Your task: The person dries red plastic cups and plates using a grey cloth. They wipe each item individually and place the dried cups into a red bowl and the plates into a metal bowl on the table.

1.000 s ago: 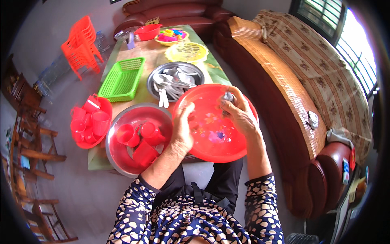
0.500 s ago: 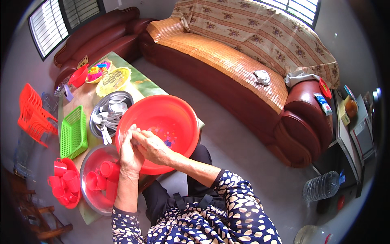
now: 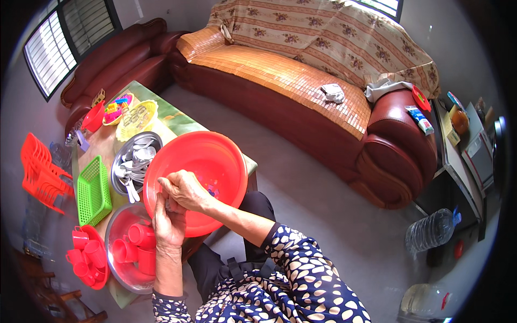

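A large red plastic basin is tilted toward me over the near end of a low table. My left hand grips its near rim from below. My right hand lies curled over the same rim, fingers closed, touching my left hand. Some small coloured bits show inside the basin. To the left of my left hand, a metal bowl holds several red cups.
On the table stand a metal dish of white spoons, a green basket, a yellow basket, a red tray of cups. Red stools sit left; a sofa and water bottle right.
The view has swung right toward the sofa. My hands have come together from the basin's two sides onto its near rim, and the basin has tilted up.
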`<state>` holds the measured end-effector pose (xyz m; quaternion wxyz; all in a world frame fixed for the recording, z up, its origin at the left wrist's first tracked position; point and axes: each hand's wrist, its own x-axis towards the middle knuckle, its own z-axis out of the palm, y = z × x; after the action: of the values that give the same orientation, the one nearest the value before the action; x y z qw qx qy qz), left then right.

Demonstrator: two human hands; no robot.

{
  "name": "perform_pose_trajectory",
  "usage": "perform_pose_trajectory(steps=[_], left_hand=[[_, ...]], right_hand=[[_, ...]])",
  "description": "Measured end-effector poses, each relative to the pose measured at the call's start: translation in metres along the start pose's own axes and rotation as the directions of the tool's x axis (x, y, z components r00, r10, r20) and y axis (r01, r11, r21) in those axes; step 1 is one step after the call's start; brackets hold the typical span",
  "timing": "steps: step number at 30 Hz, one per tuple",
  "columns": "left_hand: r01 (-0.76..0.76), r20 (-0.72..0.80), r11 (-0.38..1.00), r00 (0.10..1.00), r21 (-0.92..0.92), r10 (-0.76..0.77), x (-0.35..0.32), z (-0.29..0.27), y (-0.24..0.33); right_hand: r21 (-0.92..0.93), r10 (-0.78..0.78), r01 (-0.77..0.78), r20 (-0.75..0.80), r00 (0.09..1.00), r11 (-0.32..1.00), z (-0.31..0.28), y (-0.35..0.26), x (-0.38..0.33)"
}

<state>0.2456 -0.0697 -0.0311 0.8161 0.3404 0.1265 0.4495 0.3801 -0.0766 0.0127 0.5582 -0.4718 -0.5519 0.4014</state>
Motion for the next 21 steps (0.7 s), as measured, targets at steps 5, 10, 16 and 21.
perform_pose_trajectory(steps=[5,10,16,21], left_hand=[[-0.11,-0.333,0.986,0.932,0.122,0.145,0.005,0.055,0.005],[-0.292,-0.215,0.894,0.901,0.34,0.376,0.018,0.017,0.015],[-0.306,-0.107,0.664,0.856,0.682,0.505,0.009,0.042,0.007],[-0.186,-0.075,0.562,0.91,0.806,0.408,0.004,0.042,0.003]], right_hand=[[-0.613,-0.519,0.304,-0.206,0.83,0.729,0.018,0.012,-0.006],[-0.27,-0.458,0.42,-0.095,0.884,0.867,0.023,0.021,-0.016],[-0.132,-0.369,0.346,-0.256,0.893,0.929,0.009,0.009,-0.021],[-0.016,-0.366,0.379,-0.303,0.88,0.925,-0.007,0.006,-0.02]])
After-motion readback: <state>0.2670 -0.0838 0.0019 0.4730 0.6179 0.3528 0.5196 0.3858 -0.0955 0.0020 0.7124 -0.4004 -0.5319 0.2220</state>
